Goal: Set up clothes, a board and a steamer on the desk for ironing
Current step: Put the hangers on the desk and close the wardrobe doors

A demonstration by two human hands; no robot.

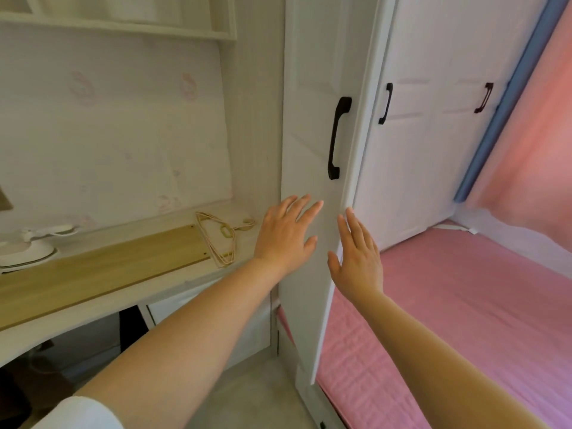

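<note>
At frame centre, the wardrobe door [312, 144] is being handled by the left hand [283, 235] and right hand [359, 260], both flat and released. The steamer [26, 247] and board [102, 270] are lying on the desk [93, 308], lower left; presumably, clothes are being fetched next.

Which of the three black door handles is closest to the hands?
The large handle on the open wardrobe door, just above both hands. The other two handles sit on the closed doors farther back.
</note>
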